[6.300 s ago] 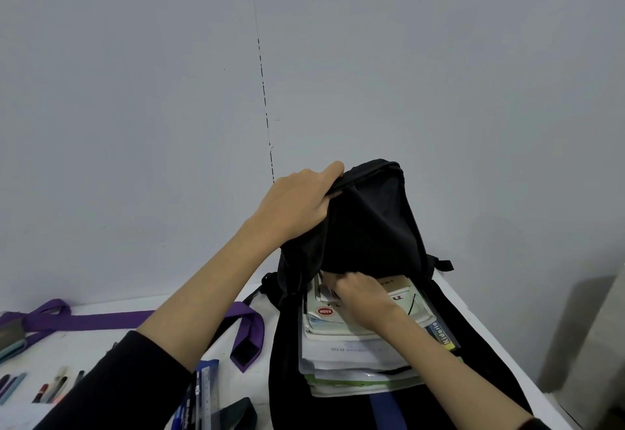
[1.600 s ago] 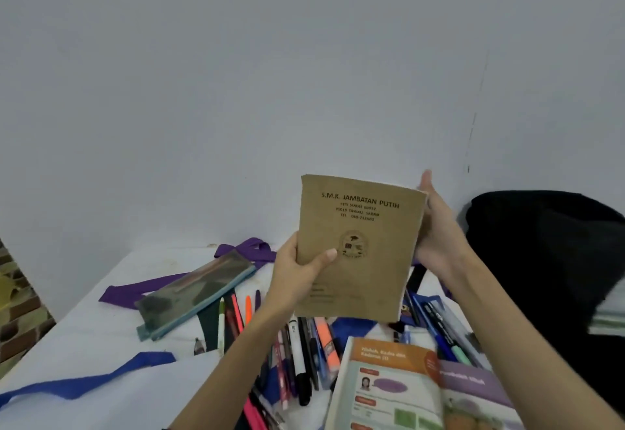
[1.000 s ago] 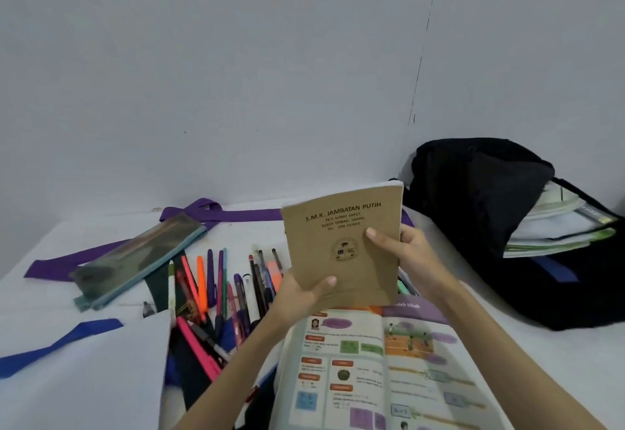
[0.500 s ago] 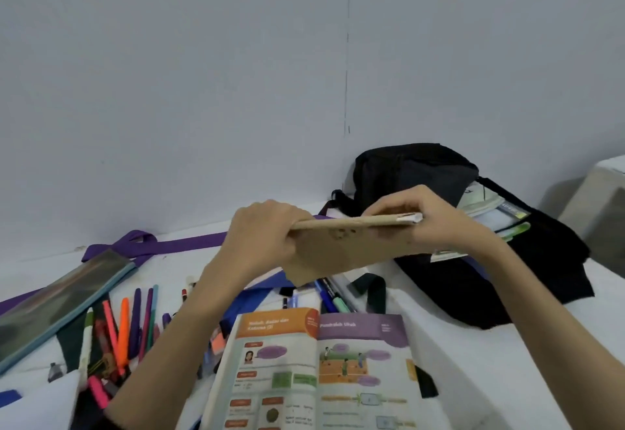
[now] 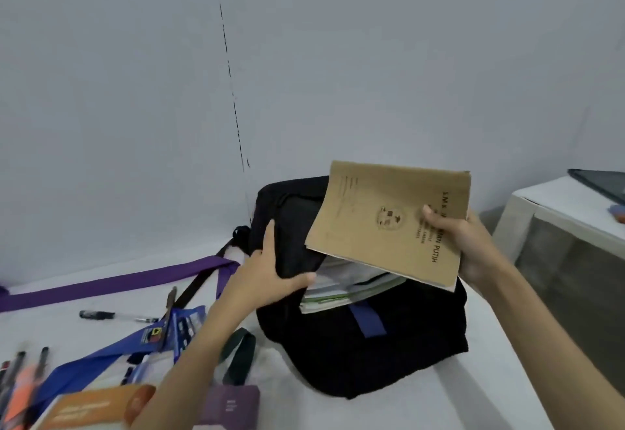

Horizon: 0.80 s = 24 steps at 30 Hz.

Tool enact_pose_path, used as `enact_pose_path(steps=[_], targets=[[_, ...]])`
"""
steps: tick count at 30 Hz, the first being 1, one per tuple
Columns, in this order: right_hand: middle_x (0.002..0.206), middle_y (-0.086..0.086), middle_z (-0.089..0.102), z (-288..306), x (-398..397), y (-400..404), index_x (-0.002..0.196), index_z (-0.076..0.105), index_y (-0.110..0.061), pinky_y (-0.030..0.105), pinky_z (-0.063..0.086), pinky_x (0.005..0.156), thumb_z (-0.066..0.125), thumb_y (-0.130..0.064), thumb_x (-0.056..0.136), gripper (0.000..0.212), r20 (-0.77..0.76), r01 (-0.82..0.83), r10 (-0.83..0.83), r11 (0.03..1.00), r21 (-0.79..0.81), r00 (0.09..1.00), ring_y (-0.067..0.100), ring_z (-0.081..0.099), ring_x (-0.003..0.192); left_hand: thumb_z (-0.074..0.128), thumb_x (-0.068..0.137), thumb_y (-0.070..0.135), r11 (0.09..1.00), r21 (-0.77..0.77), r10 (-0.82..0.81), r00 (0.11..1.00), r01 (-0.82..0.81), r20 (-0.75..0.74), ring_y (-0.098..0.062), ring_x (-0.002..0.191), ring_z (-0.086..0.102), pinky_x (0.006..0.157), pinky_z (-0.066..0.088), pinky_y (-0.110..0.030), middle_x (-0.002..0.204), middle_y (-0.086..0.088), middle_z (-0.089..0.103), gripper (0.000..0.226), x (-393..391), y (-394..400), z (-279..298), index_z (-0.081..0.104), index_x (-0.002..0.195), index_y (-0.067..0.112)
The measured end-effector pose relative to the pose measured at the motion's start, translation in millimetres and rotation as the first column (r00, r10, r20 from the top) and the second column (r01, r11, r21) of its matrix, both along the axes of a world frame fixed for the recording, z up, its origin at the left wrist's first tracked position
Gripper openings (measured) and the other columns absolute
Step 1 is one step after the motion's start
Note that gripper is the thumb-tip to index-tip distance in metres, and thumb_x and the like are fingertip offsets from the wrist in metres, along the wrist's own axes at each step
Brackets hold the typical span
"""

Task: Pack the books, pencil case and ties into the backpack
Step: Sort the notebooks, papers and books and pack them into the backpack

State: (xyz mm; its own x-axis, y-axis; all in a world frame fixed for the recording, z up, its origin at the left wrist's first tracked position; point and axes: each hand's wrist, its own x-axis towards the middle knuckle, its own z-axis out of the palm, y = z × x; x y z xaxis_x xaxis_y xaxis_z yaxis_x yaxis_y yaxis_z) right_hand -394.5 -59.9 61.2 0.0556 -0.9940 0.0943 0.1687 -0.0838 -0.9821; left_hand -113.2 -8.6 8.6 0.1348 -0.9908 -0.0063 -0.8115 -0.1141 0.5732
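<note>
A black backpack point(image 5: 365, 355) lies on the white table with its mouth facing me, and several books point(image 5: 341, 291) stick out of it. My left hand point(image 5: 270, 274) grips the backpack's upper flap at the left of the opening. My right hand point(image 5: 470, 243) holds a thin brown exercise book point(image 5: 389, 223) tilted just above the opening. A purple tie point(image 5: 111, 282) stretches along the table to the left. A blue tie point(image 5: 98, 358) lies nearer me. An open orange and purple textbook point(image 5: 101, 409) sits at the bottom edge.
Loose pens point(image 5: 20, 382) lie at the lower left, and a single black pen point(image 5: 108, 315) sits below the purple tie. A dark green strap point(image 5: 240, 355) lies beside the backpack. A grey wall stands behind. A second white surface point(image 5: 575, 213) with a dark object is at the right.
My left hand let go of the brown book and took hold of the backpack's flap. My right hand carried the book rightward over the backpack's opening. The view swung right.
</note>
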Motion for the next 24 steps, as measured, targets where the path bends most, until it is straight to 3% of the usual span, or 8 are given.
enact_pose_path(steps=[2, 7, 9, 12, 14, 16, 20, 24], targets=[[0.077, 0.003, 0.072, -5.8, -9.3, -13.9, 0.092, 0.064, -0.012, 0.036, 0.058, 0.065, 0.06, -0.007, 0.088, 0.008, 0.057, -0.007, 0.004, 0.999, 0.052, 0.998, 0.017, 0.069, 0.068, 0.07, 0.077, 0.049, 0.993, 0.114, 0.025, 0.998, -0.031, 0.052, -0.03, 0.118, 0.052, 0.094, 0.046, -0.036, 0.137, -0.014, 0.047, 0.114, -3.8, -0.1, -11.3, -0.018, 0.147, 0.03], [0.073, 0.007, 0.073, -8.2, -22.4, -44.1, 0.093, 0.064, -0.008, 0.029, 0.057, 0.051, 0.059, -0.006, 0.086, 0.009, 0.095, -0.212, 0.197, 0.959, 0.187, 0.976, 0.019, 0.07, 0.061, 0.059, 0.084, 0.006, 0.946, -0.241, 0.207, 0.976, -0.217, -0.066, -0.032, 0.105, 0.056, 0.085, 0.043, -0.031, 0.122, -0.013, 0.059, 0.068, 11.1, -16.0, 22.1, 0.03, 0.141, 0.029], [0.073, 0.009, 0.073, -2.8, -26.7, -52.4, 0.092, 0.064, -0.006, 0.028, 0.055, 0.047, 0.061, -0.008, 0.081, 0.012, 0.087, -0.34, 0.328, 0.912, 0.231, 0.941, 0.021, 0.07, 0.058, 0.055, 0.081, -0.001, 0.894, -0.388, 0.211, 0.974, -0.225, -0.079, -0.03, 0.106, 0.057, 0.087, 0.04, -0.027, 0.12, -0.009, 0.061, 0.061, 19.7, -29.2, 48.1, 0.043, 0.134, 0.028], [0.079, 0.017, 0.072, 0.7, -26.6, -60.3, 0.094, 0.067, -0.001, 0.03, 0.055, 0.046, 0.075, -0.014, 0.067, 0.031, 0.077, -0.484, 0.49, 0.803, 0.347, 0.869, 0.026, 0.07, 0.059, 0.051, 0.079, -0.004, 0.834, -0.52, 0.242, 0.969, -0.184, 0.045, -0.029, 0.107, 0.056, 0.091, 0.04, -0.027, 0.113, -0.008, 0.063, 0.056, 22.7, -50.0, 84.4, 0.058, 0.123, 0.028], [0.077, 0.019, 0.071, 0.7, -22.9, -66.1, 0.094, 0.066, 0.002, 0.03, 0.054, 0.043, 0.06, -0.009, 0.083, 0.016, 0.057, -0.501, 0.528, 0.759, 0.417, 0.847, 0.027, 0.069, 0.055, 0.047, 0.078, -0.005, 0.816, -0.554, 0.265, 0.959, -0.166, 0.102, -0.026, 0.096, 0.052, 0.085, 0.039, -0.028, 0.099, -0.008, 0.055, 0.055, 16.6, -59.6, 108.2, 0.064, 0.116, 0.03], [0.075, 0.019, 0.071, -4.9, -16.0, -73.8, 0.095, 0.064, 0.004, 0.03, 0.053, 0.042, 0.046, -0.004, 0.093, 0.019, 0.058, -0.486, 0.518, 0.749, 0.451, 0.853, 0.027, 0.069, 0.054, 0.043, 0.076, -0.007, 0.81, -0.578, 0.228, 0.962, -0.101, 0.151, -0.021, 0.088, 0.045, 0.079, 0.035, -0.026, 0.092, -0.004, 0.046, 0.056, 7.1, -65.7, 128.0, 0.067, 0.11, 0.03], [0.068, 0.016, 0.071, -22.0, 1.8, -87.5, 0.1, 0.057, 0.002, 0.029, 0.053, 0.04, 0.046, 0.0, 0.094, 0.013, 0.164, -0.386, 0.35, 0.818, 0.426, 0.922, 0.024, 0.068, 0.053, 0.042, 0.08, -0.005, 0.768, -0.641, 0.21, 0.946, -0.003, 0.248, -0.022, 0.086, 0.045, 0.077, 0.04, -0.031, 0.093, -0.002, 0.042, 0.049, -9.3, -75.8, 154.5, 0.068, 0.106, 0.028], [0.096, 0.02, 0.067, -48.1, 31.0, -101.4, 0.121, 0.052, 0.003, 0.035, 0.058, 0.054, 0.048, 0.0, 0.094, 0.028, 0.339, -0.253, 0.112, 0.877, 0.409, 0.934, 0.03, 0.067, 0.079, 0.044, 0.086, -0.001, 0.754, -0.657, 0.222, 0.928, 0.03, 0.298, -0.029, 0.088, 0.052, 0.074, 0.042, -0.032, 0.098, -0.002, 0.042, 0.043, -18.3, -83.5, 163.3, 0.066, 0.11, 0.027]])
